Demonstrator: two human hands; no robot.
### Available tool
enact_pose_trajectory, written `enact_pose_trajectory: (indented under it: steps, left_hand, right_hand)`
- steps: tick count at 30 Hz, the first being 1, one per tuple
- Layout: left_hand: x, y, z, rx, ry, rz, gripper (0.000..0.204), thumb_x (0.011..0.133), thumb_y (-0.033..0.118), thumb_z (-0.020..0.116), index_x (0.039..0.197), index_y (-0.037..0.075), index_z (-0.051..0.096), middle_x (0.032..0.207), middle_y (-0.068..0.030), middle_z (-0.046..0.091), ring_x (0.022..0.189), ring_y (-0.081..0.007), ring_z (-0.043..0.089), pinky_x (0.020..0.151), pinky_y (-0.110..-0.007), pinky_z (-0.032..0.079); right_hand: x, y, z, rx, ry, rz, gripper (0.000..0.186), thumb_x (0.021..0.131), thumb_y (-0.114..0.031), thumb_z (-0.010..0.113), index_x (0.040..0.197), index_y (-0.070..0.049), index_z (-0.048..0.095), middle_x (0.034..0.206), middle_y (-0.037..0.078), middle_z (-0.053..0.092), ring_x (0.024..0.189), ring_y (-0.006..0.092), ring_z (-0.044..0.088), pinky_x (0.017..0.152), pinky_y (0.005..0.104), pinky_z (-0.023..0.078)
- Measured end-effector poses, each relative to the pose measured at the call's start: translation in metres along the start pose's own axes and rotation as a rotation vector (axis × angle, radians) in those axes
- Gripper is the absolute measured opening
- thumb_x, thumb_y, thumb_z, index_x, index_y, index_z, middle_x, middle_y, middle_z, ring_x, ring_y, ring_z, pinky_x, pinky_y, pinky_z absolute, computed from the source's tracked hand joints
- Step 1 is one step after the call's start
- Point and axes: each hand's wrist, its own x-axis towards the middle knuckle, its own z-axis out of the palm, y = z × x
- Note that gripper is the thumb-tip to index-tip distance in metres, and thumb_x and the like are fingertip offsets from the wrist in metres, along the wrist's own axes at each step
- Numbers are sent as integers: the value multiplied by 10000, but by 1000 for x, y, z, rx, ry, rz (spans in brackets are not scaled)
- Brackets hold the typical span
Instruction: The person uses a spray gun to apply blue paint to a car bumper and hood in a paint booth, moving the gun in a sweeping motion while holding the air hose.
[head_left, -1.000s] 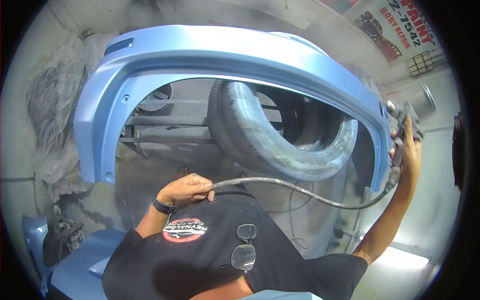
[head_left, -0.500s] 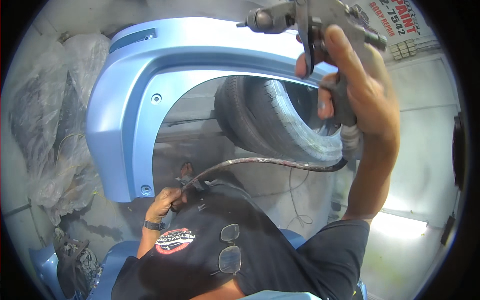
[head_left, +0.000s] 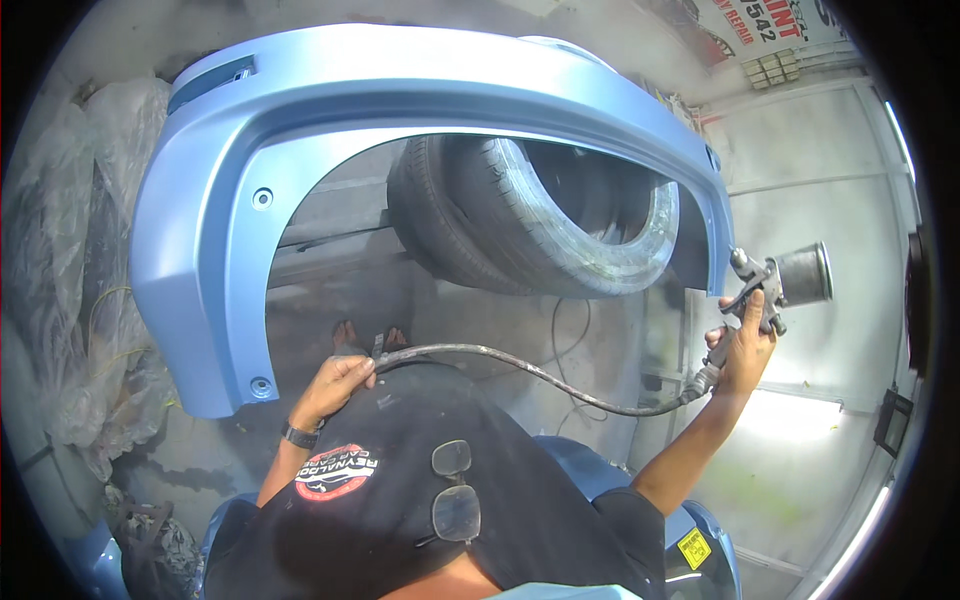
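Observation:
A light-blue arched car fender panel (head_left: pixel 400 90) hangs in front of me, spanning most of the view. My right hand (head_left: pixel 742 345) grips a metal spray gun (head_left: pixel 775 285) with a cup, held beside the panel's lower right end. A grey air hose (head_left: pixel 540 375) runs from the gun across to my left hand (head_left: pixel 335 385), which is closed around it near my chest. A dark watch sits on my left wrist.
A black tyre (head_left: pixel 530 215) leans behind the arch of the panel. Crumpled plastic sheeting (head_left: pixel 60 270) covers the left wall. Blue body parts (head_left: pixel 700 540) lie low beside me. Glasses (head_left: pixel 455 490) hang on my black shirt. A pale wall (head_left: pixel 830 180) stands at right.
My right hand with the spray gun has swung from high near the panel's top down to its lower right end. My left hand stayed on the hose.

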Motion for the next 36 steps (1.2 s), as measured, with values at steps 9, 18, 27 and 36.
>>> enact_pose_trajectory:
  steps: [9,18,27,36]
  left_hand:
    - [-19,2,0,-6,83,26,446,1055,382,508,771,70,651,644,66,464,602,-40,353,553,-240,281]
    - [-52,-39,-1,-237,241,-1,402,1052,350,526,804,64,660,650,80,435,593,-35,336,543,-233,257]
    - [-64,-66,6,-180,363,-3,391,1036,368,531,816,70,656,705,65,497,645,-31,385,573,-221,294]
    - [-42,-91,20,-182,381,65,417,1057,375,511,803,72,643,664,75,474,600,-26,394,539,-221,321]
  right_hand:
    - [-68,-49,42,-9,-422,-127,495,1021,-467,556,1137,13,593,835,91,657,444,133,530,418,244,391]
    - [-123,-110,114,190,-988,-292,513,926,-370,724,1180,54,585,892,95,682,592,112,577,526,229,453]
    - [-130,-87,119,224,-1277,-394,693,789,-523,815,1128,51,627,937,128,723,694,162,634,674,276,497]
    - [-138,-57,147,138,-1174,-524,540,968,-394,650,1238,69,586,933,133,680,616,114,576,556,248,457]
